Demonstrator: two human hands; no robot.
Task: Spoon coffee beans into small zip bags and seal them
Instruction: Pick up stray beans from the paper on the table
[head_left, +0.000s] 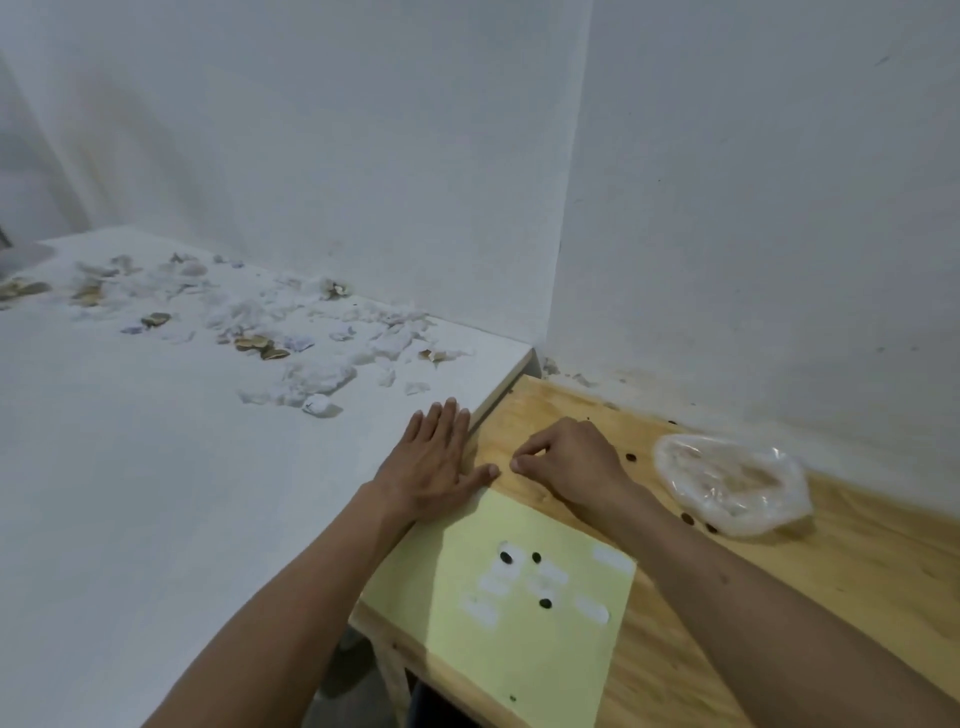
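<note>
Left hand (434, 462) lies flat, fingers straight, at frame centre; right hand (566, 462) pinches its grip together, contents unclear. Coffee beans (524, 571) lie scattered on yellow paper (519, 649); no filled zip bag visible, so bagging looks barely begun.

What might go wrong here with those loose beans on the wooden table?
The right hand seems to pinch at something tiny, too small to identify; it may slip. Loose coffee beans on the yellow sheet could roll off the wooden table. An arm could sweep away the beans beside the plastic bag.
</note>
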